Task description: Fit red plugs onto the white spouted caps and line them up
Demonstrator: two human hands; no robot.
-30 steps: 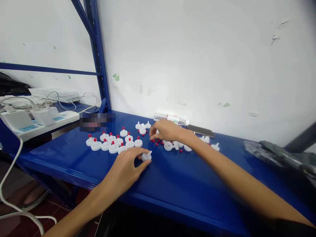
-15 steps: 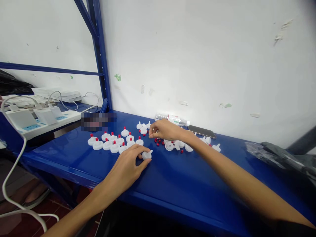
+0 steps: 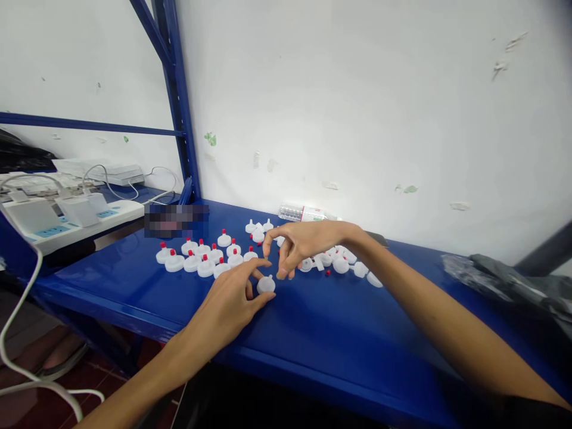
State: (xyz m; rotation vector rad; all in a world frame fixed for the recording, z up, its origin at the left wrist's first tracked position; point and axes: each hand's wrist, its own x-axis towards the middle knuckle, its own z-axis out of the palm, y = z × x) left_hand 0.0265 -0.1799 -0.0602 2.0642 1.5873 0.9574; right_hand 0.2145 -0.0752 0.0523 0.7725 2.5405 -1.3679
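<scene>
A white nozzle cap [image 3: 266, 286] stands on the blue table, spout up, between the thumb and fingers of my left hand [image 3: 232, 291]. My right hand [image 3: 301, 243] hovers just above and behind it, index finger and thumb apart, with nothing visible between them. Left of my hands stand several white nozzle caps with red tips [image 3: 205, 267], upright in loose rows. Beyond my right hand lie loose white nozzle caps [image 3: 341, 265] and small red tips [image 3: 328, 273], partly covered by the hand and forearm.
A clear plastic bottle [image 3: 290, 212] lies against the wall, with a dark phone [image 3: 379, 239] partly behind my right wrist. A grey plastic bag [image 3: 504, 280] is at the right. Power strips [image 3: 120, 215] with chargers and a white cable [image 3: 27, 298] are at the left.
My right hand has moved from the loose parts toward the nozzle cap at my left hand, its index finger and thumb spreading. That cap's spout, tilted right before, now points up.
</scene>
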